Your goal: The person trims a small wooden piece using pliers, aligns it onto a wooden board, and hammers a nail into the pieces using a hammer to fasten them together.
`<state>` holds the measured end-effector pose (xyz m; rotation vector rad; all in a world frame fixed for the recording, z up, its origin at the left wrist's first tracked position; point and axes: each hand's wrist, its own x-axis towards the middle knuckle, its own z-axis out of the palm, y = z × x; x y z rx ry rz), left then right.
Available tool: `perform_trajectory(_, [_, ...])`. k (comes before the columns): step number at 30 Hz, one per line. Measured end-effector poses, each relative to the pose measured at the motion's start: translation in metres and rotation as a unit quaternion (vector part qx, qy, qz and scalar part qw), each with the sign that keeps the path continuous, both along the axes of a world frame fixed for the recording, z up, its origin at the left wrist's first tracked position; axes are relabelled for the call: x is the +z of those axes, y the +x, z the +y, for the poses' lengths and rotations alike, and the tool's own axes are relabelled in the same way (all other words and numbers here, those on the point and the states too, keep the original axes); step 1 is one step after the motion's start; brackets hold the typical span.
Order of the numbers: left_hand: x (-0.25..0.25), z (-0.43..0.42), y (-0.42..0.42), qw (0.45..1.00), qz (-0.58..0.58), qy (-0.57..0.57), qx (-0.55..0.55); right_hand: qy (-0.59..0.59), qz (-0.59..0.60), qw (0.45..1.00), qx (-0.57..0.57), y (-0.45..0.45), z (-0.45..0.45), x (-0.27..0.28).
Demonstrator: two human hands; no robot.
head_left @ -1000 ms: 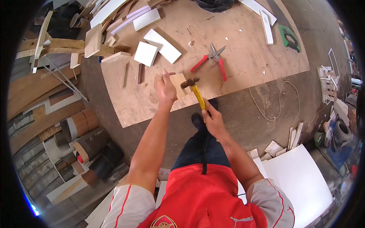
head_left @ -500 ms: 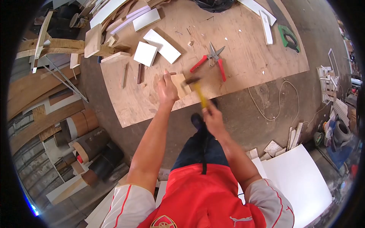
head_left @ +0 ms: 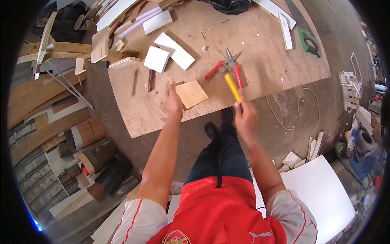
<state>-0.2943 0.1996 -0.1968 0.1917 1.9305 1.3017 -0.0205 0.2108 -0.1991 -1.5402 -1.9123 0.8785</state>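
My right hand (head_left: 246, 118) is closed around the yellow handle of a hammer (head_left: 233, 87), held in the air over the table's front edge; its head is blurred and overlaps the snips in view. My left hand (head_left: 174, 101) grips the left side of a light square wooden block (head_left: 192, 94) near the table edge; some of its fingers are hidden behind the block. Just beyond the hammer lie red-handled snips (head_left: 213, 70) with their blades spread. A dark brown strip (head_left: 150, 80) rests left of the block.
On the plywood tabletop (head_left: 268, 61) are two white-faced blocks (head_left: 156, 59), a green-handled saw (head_left: 309, 42), white strips (head_left: 285, 31) and scattered nails. Wood offcuts pile up at the back left. A cable (head_left: 298, 110) lies on the floor to the right.
The hammer has swung from above the block up and to the right, with my right hand following. My left hand has shifted slightly lower and more of the block's top shows.
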Motion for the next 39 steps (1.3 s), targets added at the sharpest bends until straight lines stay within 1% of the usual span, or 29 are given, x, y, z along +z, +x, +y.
perform_trajectory(2, [-0.005, 0.004, -0.008, 0.995, -0.066, -0.007, 0.076, 0.023, -0.155, 0.987, -0.025, 0.013, 0.038, -0.002])
perform_trajectory(4, [-0.018, 0.005, -0.02, 0.984, -0.108, -0.01, 0.14, 0.058, -0.221, 0.973, -0.037, 0.02, 0.076, -0.017])
perform_trajectory(6, [-0.013, 0.012, -0.018, 0.979, -0.13, -0.028, 0.158, 0.078, -0.275, 0.958, -0.037, 0.022, 0.106, -0.027])
perform_trajectory(7, [-0.011, 0.016, -0.016, 0.975, -0.141, -0.037, 0.165, 0.088, -0.302, 0.949, -0.037, 0.022, 0.112, -0.03])
perform_trajectory(10, [-0.02, 0.021, -0.011, 0.966, -0.161, -0.013, 0.203, 0.183, -0.374, 0.909, -0.008, 0.006, 0.106, -0.026])
perform_trajectory(12, [-0.02, 0.025, -0.008, 0.964, -0.17, -0.011, 0.202, 0.189, -0.265, 0.942, 0.077, -0.015, 0.069, -0.034])
perform_trajectory(13, [-0.021, 0.026, -0.006, 0.963, -0.175, -0.011, 0.202, 0.156, -0.202, 0.948, 0.189, -0.027, 0.056, -0.018])
perform_trajectory(14, [-0.024, 0.027, -0.006, 0.961, -0.184, -0.005, 0.207, 0.119, -0.135, 0.937, 0.298, -0.039, 0.047, -0.003])
perform_trajectory(17, [-0.025, 0.033, 0.001, 0.953, -0.214, 0.01, 0.214, 0.133, -0.082, 0.949, 0.274, -0.061, 0.029, -0.026])
perform_trajectory(19, [-0.005, 0.044, 0.01, 0.948, -0.238, 0.012, 0.21, 0.134, -0.009, 0.962, 0.236, -0.067, 0.034, -0.043])
perform_trajectory(20, [-0.004, 0.044, 0.005, 0.96, -0.222, 0.009, 0.172, 0.133, 0.027, 0.967, 0.216, -0.067, 0.036, -0.049])
perform_trajectory(23, [0.0, 0.047, -0.002, 0.983, -0.17, -0.001, 0.07, 0.055, 0.097, 0.979, 0.17, -0.063, 0.038, -0.047])
perform_trajectory(25, [0.017, 0.048, 0.0, 0.992, -0.123, -0.01, 0.018, 0.027, 0.118, 0.979, 0.166, -0.061, 0.037, -0.039])
perform_trajectory(28, [0.023, 0.035, 0.001, 0.992, -0.101, 0.05, -0.057, 0.015, 0.147, 0.976, 0.159, -0.064, 0.034, -0.016])
perform_trajectory(31, [0.013, 0.02, 0.004, 0.985, -0.115, 0.09, -0.093, 0.006, 0.189, 0.972, 0.142, -0.07, 0.027, -0.002])
perform_trajectory(32, [0.009, 0.012, 0.007, 0.984, -0.116, 0.101, -0.086, 0.001, 0.205, 0.969, 0.135, -0.072, 0.024, 0.0])
perform_trajectory(34, [0.007, 0.0, 0.015, 0.983, -0.117, 0.123, -0.072, -0.129, 0.3, 0.94, 0.102, -0.077, 0.016, -0.013])
perform_trajectory(35, [0.005, -0.003, 0.017, 0.984, -0.086, 0.12, -0.096, -0.192, 0.345, 0.915, 0.084, -0.078, 0.012, -0.021])
perform_trajectory(37, [0.002, -0.007, 0.019, 0.983, -0.026, 0.113, -0.143, -0.282, 0.378, 0.88, 0.059, -0.08, 0.009, -0.023])
perform_trajectory(38, [-0.004, -0.007, 0.015, 0.986, -0.049, 0.094, -0.132, -0.325, 0.393, 0.859, 0.047, -0.08, 0.009, -0.024])
perform_trajectory(39, [-0.005, -0.004, 0.011, 0.984, -0.021, 0.062, -0.164, -0.313, 0.374, 0.872, 0.041, -0.078, 0.009, -0.024])
